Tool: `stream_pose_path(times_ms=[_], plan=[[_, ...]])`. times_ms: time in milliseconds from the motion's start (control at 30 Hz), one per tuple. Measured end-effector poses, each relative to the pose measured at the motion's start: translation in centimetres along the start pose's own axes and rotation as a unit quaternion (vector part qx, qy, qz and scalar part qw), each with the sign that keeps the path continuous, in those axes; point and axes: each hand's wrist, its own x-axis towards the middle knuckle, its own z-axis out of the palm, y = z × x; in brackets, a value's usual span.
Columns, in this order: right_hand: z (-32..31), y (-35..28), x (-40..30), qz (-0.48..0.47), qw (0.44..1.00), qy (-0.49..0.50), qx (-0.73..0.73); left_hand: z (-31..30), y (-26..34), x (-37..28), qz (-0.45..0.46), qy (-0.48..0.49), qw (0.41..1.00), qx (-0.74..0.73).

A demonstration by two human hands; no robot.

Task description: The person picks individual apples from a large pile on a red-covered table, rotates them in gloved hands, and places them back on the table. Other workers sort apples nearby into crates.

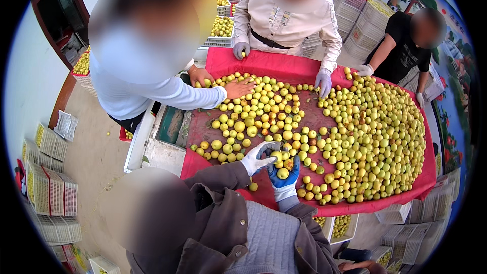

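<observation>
My left hand [259, 156], in a white glove with grey-blue fingers, curls round a small yellow-green apple-like fruit [276, 156]. Beside it, my right hand [284, 177], in a blue-coated glove with a white cuff, cups several such fruits, one of them browned [288, 164]. Both hands are over the near part of a table covered in red cloth [266, 61]. Many loose fruits lie on it, sparse at left and densely heaped [380, 137] at right. A single fruit [253, 187] lies left of my right wrist, near my sleeve.
A person in light blue [171, 93] has both bare hands among the fruits. Across the table, a person in a pale jacket [289, 30] and another in black [399, 42] wear gloves. Stacked crates [45, 190] stand at left; fruit crates [344, 228] are below the near edge.
</observation>
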Motion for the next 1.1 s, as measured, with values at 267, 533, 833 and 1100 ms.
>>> stream_pose_path(times_ms=[267,533,833,1100], plan=[[2.4,-6.9,-1.1,-0.106,0.992,-0.031,0.055,-4.5,-6.6,0.9,-0.073,0.049,0.965,0.247],[2.1,-14.6,0.2,-0.245,0.968,-0.017,0.041,-0.9,-5.1,7.8,0.054,-0.083,0.903,0.419],[1.6,-15.3,0.9,-0.254,0.966,0.011,0.042,-3.2,-9.2,22.3,0.008,0.096,0.853,0.513],[1.5,-15.2,0.9,-0.254,0.967,-0.009,-0.035,-5.0,-8.0,24.5,-0.161,-0.112,0.772,0.605]])
